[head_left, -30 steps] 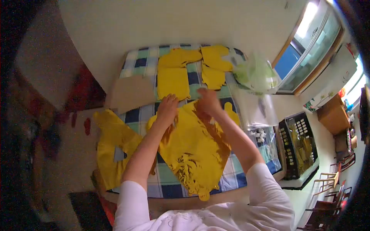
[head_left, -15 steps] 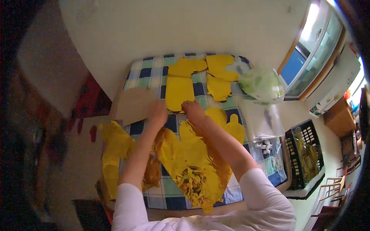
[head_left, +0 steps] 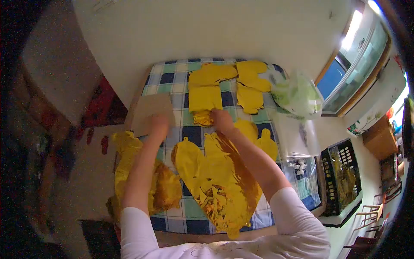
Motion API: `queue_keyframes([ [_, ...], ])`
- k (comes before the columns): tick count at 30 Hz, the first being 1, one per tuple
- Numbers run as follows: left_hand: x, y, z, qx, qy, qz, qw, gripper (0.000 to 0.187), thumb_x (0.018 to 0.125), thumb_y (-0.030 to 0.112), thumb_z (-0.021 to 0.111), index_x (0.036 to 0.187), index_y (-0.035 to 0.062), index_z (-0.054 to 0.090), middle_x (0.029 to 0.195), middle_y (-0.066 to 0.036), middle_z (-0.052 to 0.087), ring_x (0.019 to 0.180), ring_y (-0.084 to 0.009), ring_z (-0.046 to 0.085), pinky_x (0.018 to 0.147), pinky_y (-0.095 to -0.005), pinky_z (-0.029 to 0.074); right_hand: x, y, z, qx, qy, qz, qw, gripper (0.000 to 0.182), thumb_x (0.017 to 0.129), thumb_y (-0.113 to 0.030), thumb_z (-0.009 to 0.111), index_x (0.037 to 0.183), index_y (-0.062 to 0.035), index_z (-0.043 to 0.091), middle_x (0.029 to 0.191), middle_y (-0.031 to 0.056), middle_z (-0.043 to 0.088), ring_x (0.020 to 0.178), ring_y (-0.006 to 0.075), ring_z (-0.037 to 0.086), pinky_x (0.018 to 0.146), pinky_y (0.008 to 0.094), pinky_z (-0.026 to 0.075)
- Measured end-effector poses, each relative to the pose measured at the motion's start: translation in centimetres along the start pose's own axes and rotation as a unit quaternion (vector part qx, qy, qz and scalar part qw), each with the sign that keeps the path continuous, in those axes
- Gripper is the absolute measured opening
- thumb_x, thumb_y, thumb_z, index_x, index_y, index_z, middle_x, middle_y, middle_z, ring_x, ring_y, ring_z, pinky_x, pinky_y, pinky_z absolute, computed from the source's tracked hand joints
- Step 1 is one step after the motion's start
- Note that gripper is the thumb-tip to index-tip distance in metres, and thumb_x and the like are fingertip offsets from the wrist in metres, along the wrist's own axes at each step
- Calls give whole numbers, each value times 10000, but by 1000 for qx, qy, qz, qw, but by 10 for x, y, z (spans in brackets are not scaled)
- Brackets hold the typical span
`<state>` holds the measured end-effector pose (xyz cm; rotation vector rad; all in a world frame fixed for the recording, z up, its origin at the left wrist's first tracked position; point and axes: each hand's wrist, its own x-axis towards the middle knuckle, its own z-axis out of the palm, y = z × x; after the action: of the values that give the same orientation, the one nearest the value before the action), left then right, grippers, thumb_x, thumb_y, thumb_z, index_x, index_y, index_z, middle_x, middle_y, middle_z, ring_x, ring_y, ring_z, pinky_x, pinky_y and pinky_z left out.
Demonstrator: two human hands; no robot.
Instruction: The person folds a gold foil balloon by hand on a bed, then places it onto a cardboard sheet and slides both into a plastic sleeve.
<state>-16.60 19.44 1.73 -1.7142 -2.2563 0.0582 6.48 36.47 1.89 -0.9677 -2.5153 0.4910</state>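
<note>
My right hand (head_left: 222,121) has its fingers pressed together at the lower right edge of a yellow foil stack (head_left: 205,99), whose bottom end looks folded and crinkled. To the left, my left hand (head_left: 160,125) is over the lower right part of a brown cardboard sheet (head_left: 151,110); its fingers are blurred. A large heap of gold foil pieces (head_left: 220,172) lies between my forearms, and more foil (head_left: 127,151) is beside and under my left forearm.
Other yellow foil pieces (head_left: 251,80) lie at the back of the checked cloth (head_left: 168,71). Toward the right are a clear plastic bag with green print (head_left: 297,97), small white items (head_left: 298,166) and a black crate (head_left: 330,185) holding bagged foil.
My left hand has moved left, away from the foil stack and onto the cardboard. The stack's lower end now looks folded. My right hand has shifted slightly right.
</note>
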Motion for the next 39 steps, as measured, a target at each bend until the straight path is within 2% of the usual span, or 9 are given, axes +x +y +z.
queue_keyframes([
  [2, 16, 46, -21, -167, -37, -26, 985, 195, 820, 71, 503, 953, 17, 635, 968, -197, 602, 922, -360, 582, 805, -457, 469, 7, 2, 2, 89, 52, 46, 994, 215, 877, -231, 509, 927, -48, 611, 849, 213, 637, 790, 407, 605, 684, 497, 477],
  [7, 46, 120, 29, -243, 193, 176, 934, 108, 786, 56, 555, 846, 41, 643, 906, -158, 617, 823, -352, 606, 718, -460, 502, 16, 11, 2, 41, 35, 13, 998, 230, 893, -229, 491, 945, -31, 595, 860, 226, 630, 806, 429, 591, 689, 501, 468],
  [10, 45, 132, 8, -247, 77, 46, 965, 98, 782, 80, 575, 828, 40, 652, 845, -144, 621, 768, -356, 608, 675, -465, 501, 13, 11, -3, 25, 16, 26, 999, 215, 889, -221, 496, 953, -41, 596, 859, 219, 630, 811, 424, 592, 694, 503, 468],
  [19, 70, 109, 0, -489, 48, -92, 866, 148, 831, 152, 627, 849, 6, 615, 845, -164, 645, 794, -336, 629, 682, -416, 496, 10, 8, -23, -15, -29, 4, 999, 224, 889, -255, 508, 943, -75, 631, 873, 194, 643, 817, 402, 608, 702, 493, 478],
  [25, 70, 114, -2, -503, 113, -113, 849, 132, 816, 107, 636, 910, 20, 606, 835, -163, 634, 803, -324, 625, 706, -409, 494, 8, 9, -28, 10, -36, -37, 999, 242, 877, -271, 537, 966, -69, 636, 893, 191, 647, 834, 388, 614, 698, 479, 486],
  [29, 60, 125, -16, -330, 124, -37, 935, 155, 803, 51, 596, 955, 47, 621, 1007, -134, 603, 912, -303, 593, 793, -397, 483, 11, 10, -20, 34, 7, 27, 999, 203, 853, -225, 568, 964, -67, 632, 891, 206, 640, 837, 392, 610, 688, 480, 483],
  [31, 52, 132, -12, -133, 138, 132, 973, 204, 801, 33, 569, 991, 68, 632, 1105, -116, 569, 994, -293, 559, 845, -398, 472, 17, 18, -13, 24, 66, -16, 997, 165, 832, -178, 577, 950, -81, 639, 900, 176, 639, 858, 370, 603, 703, 469, 476],
  [32, 55, 132, 1, -131, 104, 130, 977, 312, 879, 75, 483, 1172, 116, 582, 1271, -109, 495, 1175, -289, 459, 960, -391, 422, 21, 23, -10, 18, 95, -37, 995, 151, 822, -155, 581, 943, -89, 643, 905, 162, 639, 868, 359, 600, 711, 464, 473],
  [39, 83, 127, 39, -170, -3, 64, 983, 452, 961, 254, 379, 1408, 195, 340, 1407, -108, 403, 1312, -318, 338, 1072, -506, 289, 48, -29, -105, -93, 328, -175, 924, 142, 795, -101, 591, 921, -126, 652, 929, 88, 597, 921, 298, 535, 766, 412, 436],
])
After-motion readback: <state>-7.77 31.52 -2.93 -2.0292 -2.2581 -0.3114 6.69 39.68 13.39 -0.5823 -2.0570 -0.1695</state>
